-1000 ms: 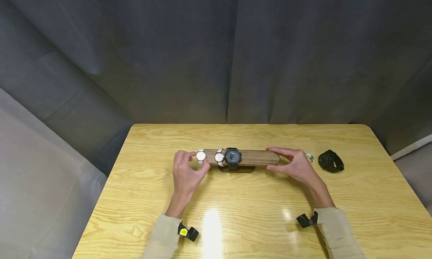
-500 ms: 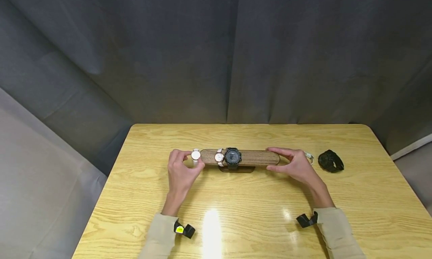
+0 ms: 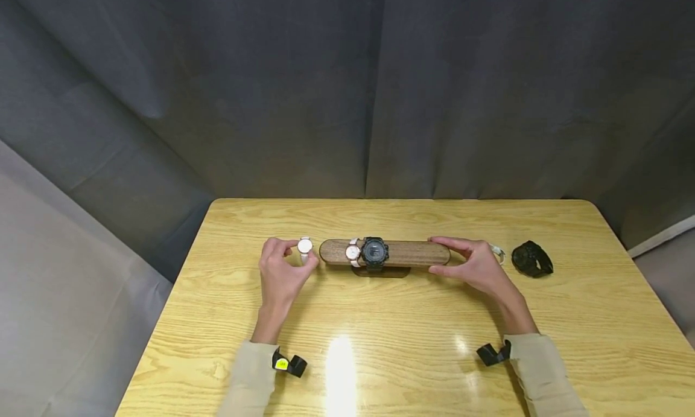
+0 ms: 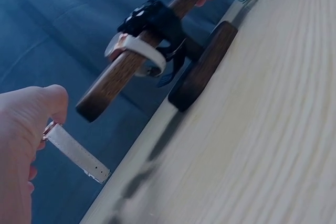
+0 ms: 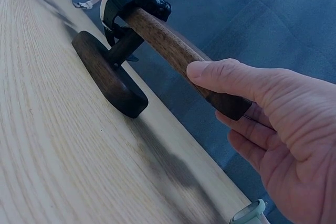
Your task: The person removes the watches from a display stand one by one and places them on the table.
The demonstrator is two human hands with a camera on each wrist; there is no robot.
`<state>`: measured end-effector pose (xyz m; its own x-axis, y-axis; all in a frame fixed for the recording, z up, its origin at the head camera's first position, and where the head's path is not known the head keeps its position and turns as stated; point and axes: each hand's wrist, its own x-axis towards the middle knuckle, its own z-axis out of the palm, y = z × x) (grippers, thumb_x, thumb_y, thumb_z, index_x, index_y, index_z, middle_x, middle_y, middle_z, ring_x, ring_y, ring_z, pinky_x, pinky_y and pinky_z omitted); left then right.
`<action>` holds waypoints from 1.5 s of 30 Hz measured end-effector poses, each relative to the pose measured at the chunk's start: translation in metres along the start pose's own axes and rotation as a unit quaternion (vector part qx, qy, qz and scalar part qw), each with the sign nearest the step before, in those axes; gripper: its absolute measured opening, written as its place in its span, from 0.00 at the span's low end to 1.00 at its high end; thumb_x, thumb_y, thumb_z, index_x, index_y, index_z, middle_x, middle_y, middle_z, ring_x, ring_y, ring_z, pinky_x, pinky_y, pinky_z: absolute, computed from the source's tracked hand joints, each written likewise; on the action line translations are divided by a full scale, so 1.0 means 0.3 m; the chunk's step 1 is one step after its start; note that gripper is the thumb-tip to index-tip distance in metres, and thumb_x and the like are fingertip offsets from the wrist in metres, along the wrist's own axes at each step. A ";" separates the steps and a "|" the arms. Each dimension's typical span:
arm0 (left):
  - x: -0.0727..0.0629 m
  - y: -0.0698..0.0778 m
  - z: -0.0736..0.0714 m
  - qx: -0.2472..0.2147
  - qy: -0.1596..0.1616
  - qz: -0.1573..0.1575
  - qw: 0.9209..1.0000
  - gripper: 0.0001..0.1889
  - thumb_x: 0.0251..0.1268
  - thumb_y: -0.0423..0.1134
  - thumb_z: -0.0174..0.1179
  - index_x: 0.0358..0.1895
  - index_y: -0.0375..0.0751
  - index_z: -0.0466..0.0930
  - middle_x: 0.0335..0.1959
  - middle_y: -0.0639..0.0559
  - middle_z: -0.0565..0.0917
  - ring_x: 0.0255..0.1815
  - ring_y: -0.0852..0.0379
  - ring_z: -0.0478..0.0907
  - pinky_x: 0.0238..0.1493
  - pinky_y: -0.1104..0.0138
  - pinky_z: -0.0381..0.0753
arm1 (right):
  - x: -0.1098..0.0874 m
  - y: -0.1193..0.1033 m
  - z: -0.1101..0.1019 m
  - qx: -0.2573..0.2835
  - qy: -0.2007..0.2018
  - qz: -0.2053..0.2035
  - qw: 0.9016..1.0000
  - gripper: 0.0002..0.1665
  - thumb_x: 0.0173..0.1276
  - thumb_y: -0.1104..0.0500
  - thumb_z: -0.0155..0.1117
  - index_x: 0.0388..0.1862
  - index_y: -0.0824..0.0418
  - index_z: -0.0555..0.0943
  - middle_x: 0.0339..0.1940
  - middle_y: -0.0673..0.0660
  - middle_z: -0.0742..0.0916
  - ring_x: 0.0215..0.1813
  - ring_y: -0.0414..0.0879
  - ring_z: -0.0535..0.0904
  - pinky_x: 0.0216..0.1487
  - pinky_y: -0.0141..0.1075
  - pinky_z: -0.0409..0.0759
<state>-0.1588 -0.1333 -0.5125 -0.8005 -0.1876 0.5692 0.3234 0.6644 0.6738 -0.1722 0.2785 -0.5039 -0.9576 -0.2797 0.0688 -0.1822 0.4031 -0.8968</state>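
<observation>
My left hand pinches a white-strapped wristwatch by its round case, just off the left end of a wooden watch stand. In the left wrist view the white strap hangs down from my fingers. On the stand's bar sit a second white-strapped watch with a rose-gold rim and, right beside it, a chunky black digital watch. My right hand grips the bar's right end, thumb on the near side and fingers on the far side, as the right wrist view shows.
Behind my right hand lies a pale green watch, partly hidden. Farther right, a black watch rests on the wooden table. A dark curtain hangs along the table's back edge.
The white-strapped watch in my left hand has come off the left end of the bar and moved left with the hand. My right hand has stayed on the bar's right end.
</observation>
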 end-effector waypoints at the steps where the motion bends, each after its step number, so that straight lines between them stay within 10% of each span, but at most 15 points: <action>1: 0.003 -0.005 -0.005 -0.001 0.000 -0.004 1.000 0.16 0.47 0.37 0.75 0.38 0.31 0.87 0.35 0.37 0.80 0.36 0.37 0.78 0.35 0.52 0.85 | 0.001 0.000 0.000 0.000 -0.001 0.000 1.000 0.34 0.60 0.53 0.84 0.66 0.50 0.85 0.65 0.55 0.87 0.74 0.55 0.75 0.45 0.34 0.78; 27: 0.014 -0.093 -0.034 0.059 -0.020 -0.016 0.998 0.15 0.47 0.39 0.76 0.37 0.33 0.90 0.30 0.46 0.80 0.32 0.46 0.79 0.29 0.62 0.79 | 0.002 0.003 0.008 -0.005 0.013 0.008 1.000 0.34 0.58 0.50 0.85 0.64 0.48 0.86 0.63 0.52 0.87 0.73 0.53 0.76 0.47 0.38 0.80; 35: 0.010 -0.103 -0.031 0.076 -0.045 0.014 0.996 0.16 0.47 0.42 0.77 0.36 0.34 0.88 0.33 0.45 0.81 0.33 0.46 0.80 0.29 0.61 0.83 | -0.003 0.006 0.002 -0.015 0.008 0.010 1.000 0.35 0.58 0.50 0.85 0.66 0.49 0.85 0.65 0.52 0.87 0.73 0.53 0.76 0.63 0.36 0.82; 45: 0.005 -0.113 -0.035 0.127 -0.091 0.060 0.986 0.16 0.46 0.39 0.76 0.34 0.32 0.84 0.34 0.45 0.79 0.37 0.50 0.76 0.35 0.61 0.87 | 0.002 0.006 0.003 -0.011 0.006 0.002 1.000 0.34 0.60 0.52 0.84 0.66 0.51 0.85 0.65 0.55 0.87 0.73 0.55 0.75 0.46 0.39 0.80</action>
<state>-0.1656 -0.1636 -0.5295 -0.8492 0.0211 0.5277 0.3027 0.8382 0.4537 -0.1728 0.2783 -0.5060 -0.9606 -0.2687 0.0709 -0.1837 0.4227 -0.8874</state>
